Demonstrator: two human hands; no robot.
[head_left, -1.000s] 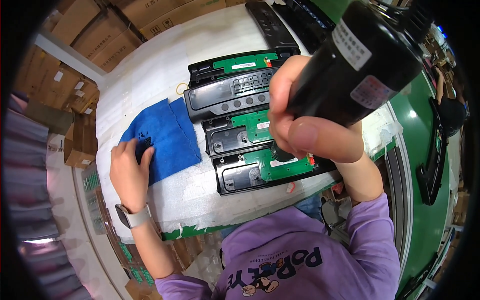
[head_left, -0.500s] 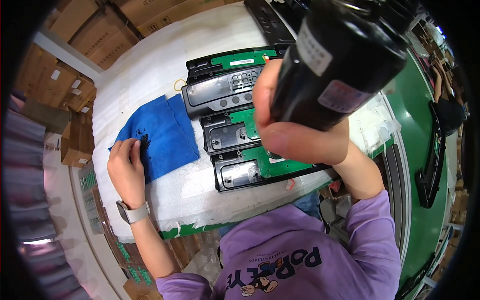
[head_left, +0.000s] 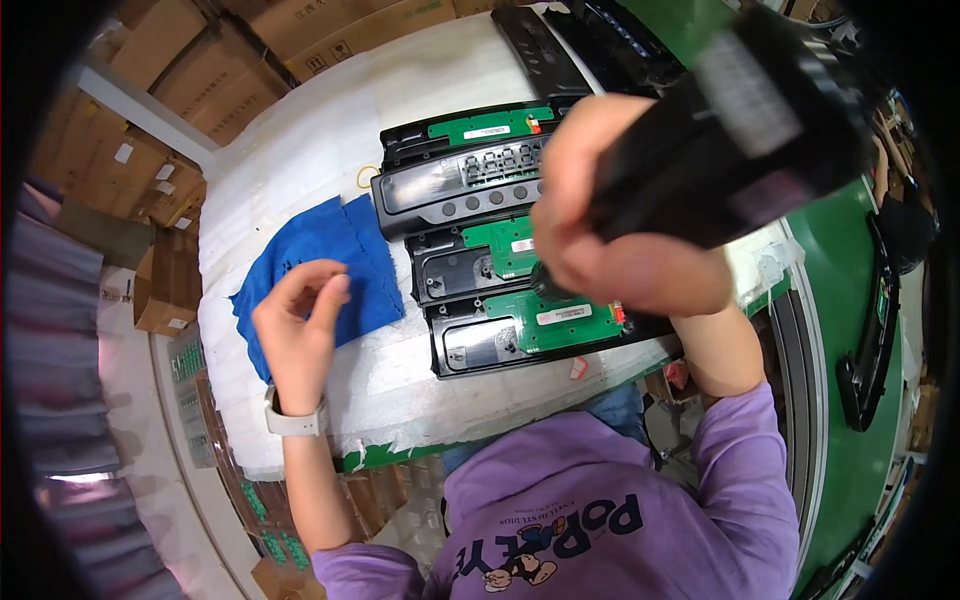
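Observation:
My right hand [head_left: 610, 245] is wrapped round a large black electric screwdriver [head_left: 725, 150], blurred, whose narrow end points down over the panels. Beneath it lie black plastic panels with green circuit boards; the nearest circuit board [head_left: 545, 330] has a white label. My left hand [head_left: 298, 325] hovers over the blue cloth [head_left: 372, 285] with thumb and forefinger brought together. What sits in that pinch, if anything, is too small to make out. A few small black pieces [head_left: 290, 266] show on the cloth just beyond my fingers; my hand hides the others.
A panel with a display window and round buttons [head_left: 448, 209] lies among the others. A yellow rubber band [head_left: 366, 177] rests beside it. Cardboard boxes [head_left: 215, 85] stand past the far left table edge. On the right, a person [head_left: 905, 230] is near a green surface [head_left: 800, 335].
My left hand has lifted off the black pieces and moved right, toward the panels. My right hand and the electric screwdriver have shifted right and tilted.

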